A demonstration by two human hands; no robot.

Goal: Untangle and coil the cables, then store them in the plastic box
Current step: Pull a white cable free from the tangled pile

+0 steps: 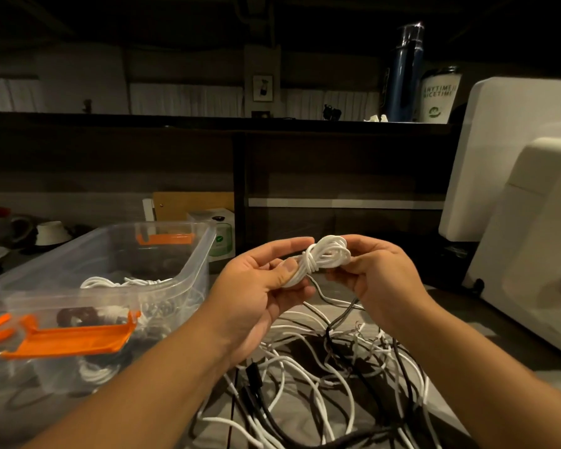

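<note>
1. Nearest: grey matte counter (486, 335) in dim light; a loose tangle of cables (321, 367) is spread over it, thin round cords in white and black, crossing and looping over each other.
2. Above the tangle, both hands meet; left hand (263, 286) has its grip closed on the wrapped tail of a white coiled cable (321, 257), thumb pressed on top; right hand (379, 273) has fingers curled round the looped end; the coil is smooth, oval, bound at the waist by a few turns of its own cord, and held clear of the counter.
3. Left, on the counter: plastic box (188, 264), clear, rounded corners, lid off; flat orange latch (68, 338) on the near end, another on the far end; coiled white cables (123, 281) lie inside, with darker bundles lower down seen through the wall.
4. Right: a large off-white appliance (515, 222), smooth moulded casing, standing at the counter's edge.
5. Behind: dark wood-grain panelling with an open recess; a long shelf (175, 119) along the top.
6. On the shelf, right: tall glossy blue bottle (404, 72); beside it a white printed cup (439, 95).
</note>
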